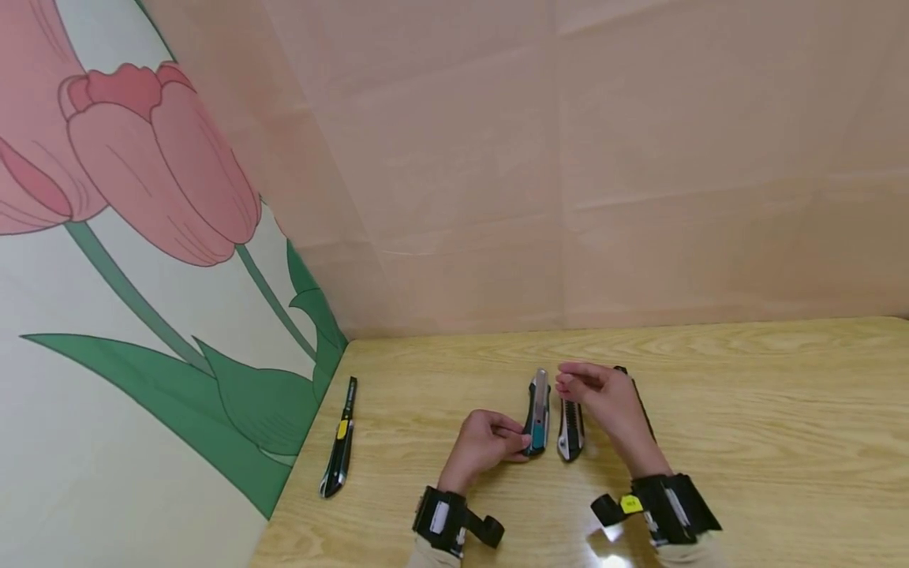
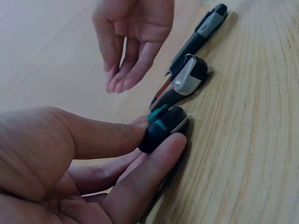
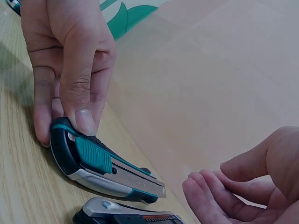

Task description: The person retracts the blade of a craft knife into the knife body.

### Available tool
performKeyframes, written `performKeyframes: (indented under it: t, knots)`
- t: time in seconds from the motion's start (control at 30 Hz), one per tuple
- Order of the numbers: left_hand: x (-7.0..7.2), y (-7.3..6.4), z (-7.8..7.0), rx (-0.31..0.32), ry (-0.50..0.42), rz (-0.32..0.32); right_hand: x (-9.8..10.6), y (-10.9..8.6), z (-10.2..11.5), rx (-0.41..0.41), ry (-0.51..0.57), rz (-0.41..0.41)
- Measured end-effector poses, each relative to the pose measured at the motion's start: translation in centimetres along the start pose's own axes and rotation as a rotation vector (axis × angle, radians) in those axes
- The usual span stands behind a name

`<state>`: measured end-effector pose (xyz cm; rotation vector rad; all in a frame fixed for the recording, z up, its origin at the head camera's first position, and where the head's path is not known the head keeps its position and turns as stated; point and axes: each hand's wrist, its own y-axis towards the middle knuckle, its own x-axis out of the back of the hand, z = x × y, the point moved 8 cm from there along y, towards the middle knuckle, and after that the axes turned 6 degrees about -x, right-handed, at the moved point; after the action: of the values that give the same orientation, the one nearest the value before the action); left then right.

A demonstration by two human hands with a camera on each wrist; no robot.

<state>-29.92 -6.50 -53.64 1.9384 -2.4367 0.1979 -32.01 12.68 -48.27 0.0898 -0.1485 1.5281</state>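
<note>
My left hand pinches the lower end of a black, silver and teal box cutter between thumb and fingers. In the right wrist view that box cutter has its teal slider facing up and its blade lying along the silver channel. My right hand hovers over a black and grey box cutter, fingers loosely bent and holding nothing. Partly hidden behind the right hand is a slim dark cutter; the left wrist view shows this cutter with a grey end.
A black box cutter with a yellow slider lies apart near the left edge of the wood-grain table. A plain pinkish cloth hangs behind the table, and a tulip-printed cloth covers the left side.
</note>
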Motion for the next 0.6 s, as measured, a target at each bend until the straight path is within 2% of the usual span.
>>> performKeyframes:
  t: [0.2,0.37,0.6]
  knots:
    - [-0.22,-0.11,-0.04,0.012,0.013,0.021,0.01,0.05,-0.1,-0.02,-0.013,0.005]
    - [-0.18,-0.35,-0.13,0.034,0.064,0.041,-0.08,0.07,-0.2,-0.028,-0.026,0.01]
    - [0.03,-0.54,-0.71,0.028,0.131,0.041,-0.08,0.19,-0.3,-0.035,-0.03,0.0]
